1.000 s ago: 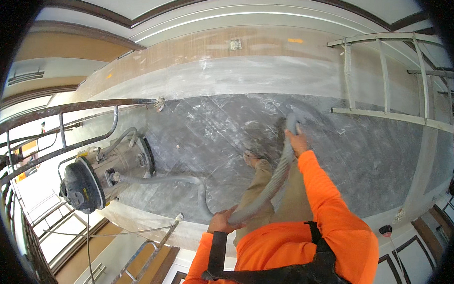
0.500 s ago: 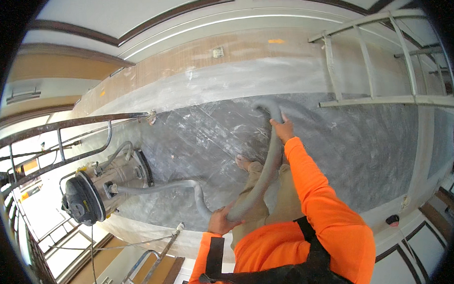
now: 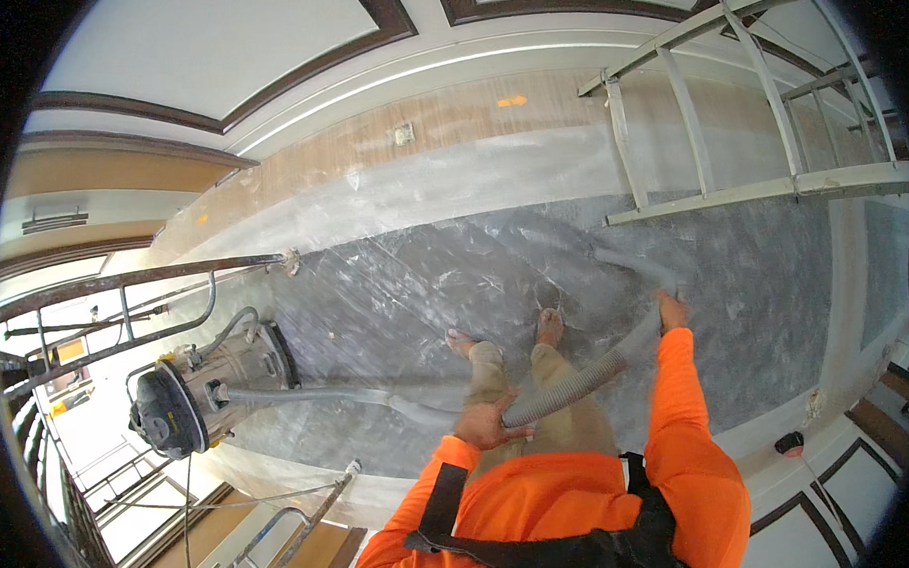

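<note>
A grey ribbed vacuum hose (image 3: 568, 388) crosses in front of my legs. My left hand (image 3: 487, 423) is closed on it near my waist. Out to the right, my right hand (image 3: 673, 310) grips the hose farther along, with its fingers partly hidden behind it. Past that hand the hose bends back left, its far part blurred and low over the dusty grey floor covering (image 3: 415, 285). The other way, it runs left to a shop vacuum (image 3: 213, 388) with a black-and-yellow head and a dull metal-looking drum.
Metal scaffold frames (image 3: 124, 286) stand at the left, with a slanting tube (image 3: 322, 504) below the vacuum. A pale ladder-like frame (image 3: 712, 195) is at the upper right. My bare feet (image 3: 549, 326) are on the dusty covering. A black cable (image 3: 189, 514) hangs by the vacuum.
My right hand has swung right and down with the hose, which now bends farther right. My left hand has shifted slightly right. Both feet now show.
</note>
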Available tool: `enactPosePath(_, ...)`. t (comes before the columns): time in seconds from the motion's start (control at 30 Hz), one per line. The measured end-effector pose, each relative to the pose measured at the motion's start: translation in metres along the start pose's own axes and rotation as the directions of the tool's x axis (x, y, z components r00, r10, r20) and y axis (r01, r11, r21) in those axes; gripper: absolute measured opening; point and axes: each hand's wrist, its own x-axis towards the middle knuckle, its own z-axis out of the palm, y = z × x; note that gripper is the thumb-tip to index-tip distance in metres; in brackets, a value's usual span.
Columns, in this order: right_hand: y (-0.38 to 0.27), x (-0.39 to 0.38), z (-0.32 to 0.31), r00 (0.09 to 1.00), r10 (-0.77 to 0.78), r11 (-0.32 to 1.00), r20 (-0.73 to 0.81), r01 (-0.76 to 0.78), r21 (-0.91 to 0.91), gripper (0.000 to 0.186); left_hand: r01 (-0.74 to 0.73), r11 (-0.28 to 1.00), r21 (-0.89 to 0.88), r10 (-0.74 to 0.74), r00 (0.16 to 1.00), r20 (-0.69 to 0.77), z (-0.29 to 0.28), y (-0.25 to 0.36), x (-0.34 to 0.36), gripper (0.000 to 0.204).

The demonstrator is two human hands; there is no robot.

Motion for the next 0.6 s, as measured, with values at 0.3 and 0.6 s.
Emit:
enactPosePath(0.3, -0.02, 0.006, 0.019, 0.954, 0.276, 0.921, 0.117, -0.297, 0.251, 0.084, 0.064, 0.998, -0.01, -0.065, 0.997, -0.029, -0.025, 0.017, 0.013, 0.089)
enactPosePath(0.6, 0.033, 0.044, 0.194, 0.933, 0.112, 0.986, 0.343, -0.148, 0.082, 0.097, 0.302, 0.949, -0.091, -0.297, 0.953, 0.061, -0.041, -0.023, -0.069, 0.082)
